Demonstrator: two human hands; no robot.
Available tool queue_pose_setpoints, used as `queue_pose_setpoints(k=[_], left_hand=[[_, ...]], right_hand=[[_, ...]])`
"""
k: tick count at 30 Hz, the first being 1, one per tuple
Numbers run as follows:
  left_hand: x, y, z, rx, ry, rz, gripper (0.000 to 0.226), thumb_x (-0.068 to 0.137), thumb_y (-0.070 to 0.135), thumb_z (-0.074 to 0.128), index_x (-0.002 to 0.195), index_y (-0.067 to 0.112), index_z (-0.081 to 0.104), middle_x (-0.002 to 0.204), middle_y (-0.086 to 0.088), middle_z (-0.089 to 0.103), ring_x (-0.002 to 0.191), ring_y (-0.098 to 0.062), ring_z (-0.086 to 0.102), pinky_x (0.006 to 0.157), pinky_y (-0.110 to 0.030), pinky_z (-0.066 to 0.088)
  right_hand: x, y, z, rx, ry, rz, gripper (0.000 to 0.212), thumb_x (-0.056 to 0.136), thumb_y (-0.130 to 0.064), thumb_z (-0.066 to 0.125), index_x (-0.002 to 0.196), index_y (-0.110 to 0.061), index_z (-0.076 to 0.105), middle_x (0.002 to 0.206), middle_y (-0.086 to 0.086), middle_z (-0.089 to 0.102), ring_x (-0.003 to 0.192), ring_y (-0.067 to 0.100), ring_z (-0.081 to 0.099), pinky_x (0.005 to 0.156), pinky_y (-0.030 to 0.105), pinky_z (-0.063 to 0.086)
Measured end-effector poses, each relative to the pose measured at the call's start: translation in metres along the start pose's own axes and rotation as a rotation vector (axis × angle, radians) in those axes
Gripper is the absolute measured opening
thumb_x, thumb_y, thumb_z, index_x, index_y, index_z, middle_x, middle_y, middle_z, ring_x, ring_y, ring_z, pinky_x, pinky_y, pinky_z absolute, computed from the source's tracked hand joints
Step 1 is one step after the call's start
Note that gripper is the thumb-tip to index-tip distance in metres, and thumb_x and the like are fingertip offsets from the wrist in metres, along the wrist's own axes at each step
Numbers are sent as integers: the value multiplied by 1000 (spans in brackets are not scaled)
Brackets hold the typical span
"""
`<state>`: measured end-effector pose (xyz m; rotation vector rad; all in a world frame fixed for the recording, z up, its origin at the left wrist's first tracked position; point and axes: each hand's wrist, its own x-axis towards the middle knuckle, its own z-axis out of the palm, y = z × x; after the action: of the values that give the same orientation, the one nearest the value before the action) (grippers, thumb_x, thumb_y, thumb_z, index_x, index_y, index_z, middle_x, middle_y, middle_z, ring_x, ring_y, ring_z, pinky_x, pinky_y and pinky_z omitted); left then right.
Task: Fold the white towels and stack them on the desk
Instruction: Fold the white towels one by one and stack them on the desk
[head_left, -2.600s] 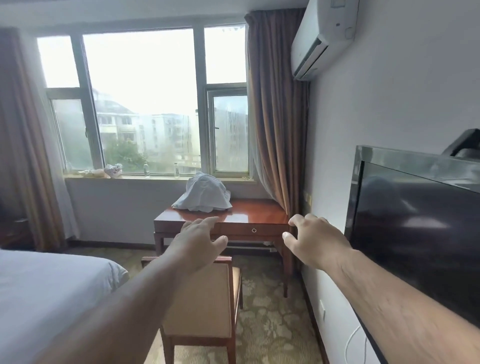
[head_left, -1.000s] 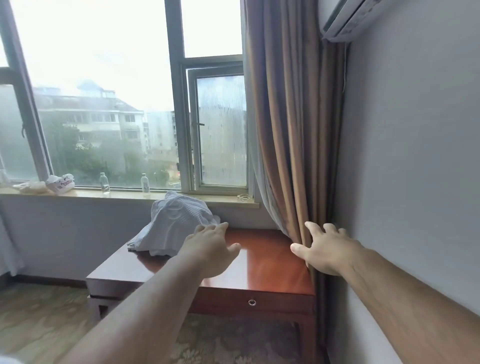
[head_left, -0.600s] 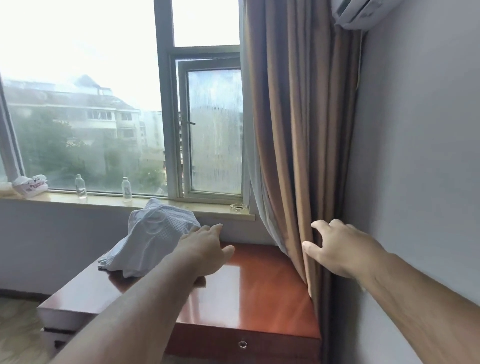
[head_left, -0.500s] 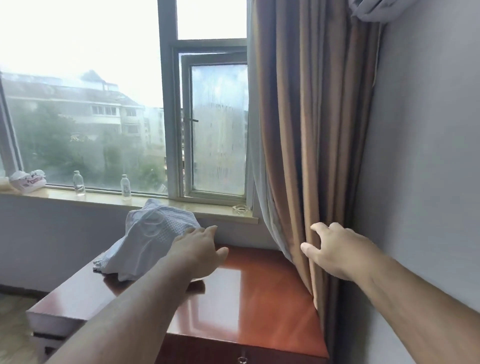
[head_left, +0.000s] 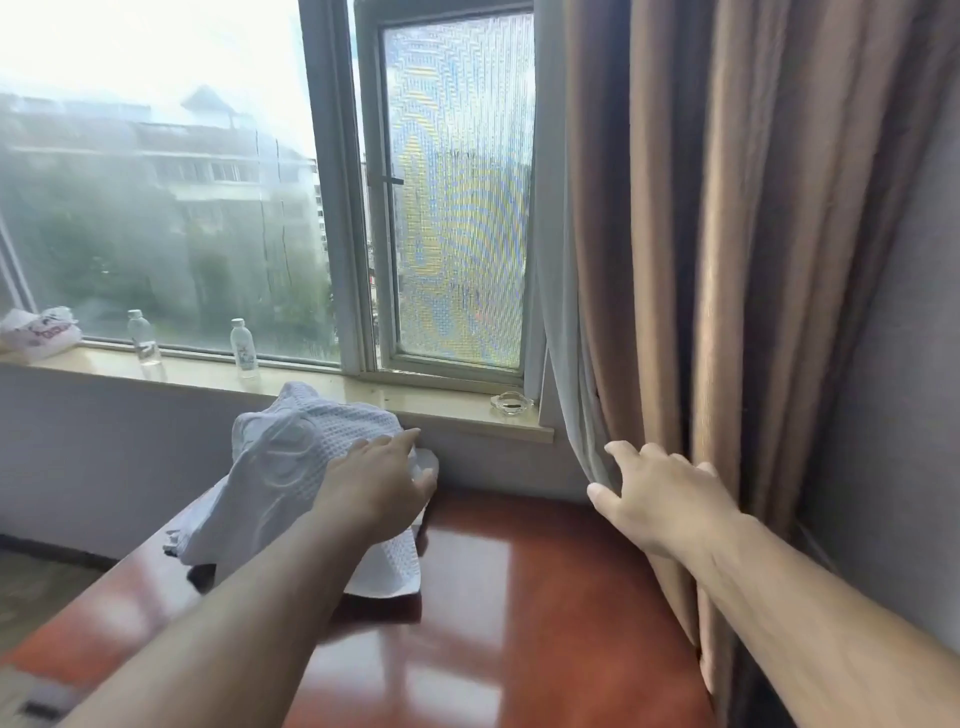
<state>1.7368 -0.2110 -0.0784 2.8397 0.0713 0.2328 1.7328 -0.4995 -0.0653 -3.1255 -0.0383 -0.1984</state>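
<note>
The white towels (head_left: 291, 467) lay in one crumpled, unfolded heap, waffle-textured with a smoother patterned part, humped high toward the back left of the desk (head_left: 519, 597). The desk was glossy reddish-brown wood. I could not tell how many towels the heap held, perhaps two.

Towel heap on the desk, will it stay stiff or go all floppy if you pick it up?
Probably floppy: the towel heap slumps in soft crumpled folds. Likely light, being thin waffle cloth. It may slide easily, since the desk looks glossy.
</note>
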Motion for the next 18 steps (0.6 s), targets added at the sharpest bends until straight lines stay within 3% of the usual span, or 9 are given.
queue_pose_setpoints(k=[5, 11, 18], left_hand=[[47, -7, 26, -38, -8, -63, 67, 97, 50, 42, 158, 31, 22, 161, 3, 32, 148, -24, 27, 116, -46, 29], [87, -33, 53, -71, 12, -219, 67, 96, 47, 47, 157, 31, 26, 160, 3, 35, 147, -23, 29, 117, -48, 29], [78, -69, 89, -58, 20, -396, 67, 92, 52, 51, 154, 33, 32, 148, 4, 50, 140, -20, 39, 113, -46, 35]], right_hand=[[57, -8, 39, 65, 130, -20, 46, 98, -55, 31, 128, -27, 49, 118, 2, 60, 113, 27, 58, 95, 44, 42], [145, -18, 77, 230, -40, -86, 44, 97, -52, 40, 133, -28, 49, 131, 4, 56, 122, 27, 56, 98, 41, 44], [202, -50, 141, 441, -300, -206, 50, 91, -47, 52, 137, -28, 46, 132, 2, 53, 115, 23, 57, 95, 37, 48]])
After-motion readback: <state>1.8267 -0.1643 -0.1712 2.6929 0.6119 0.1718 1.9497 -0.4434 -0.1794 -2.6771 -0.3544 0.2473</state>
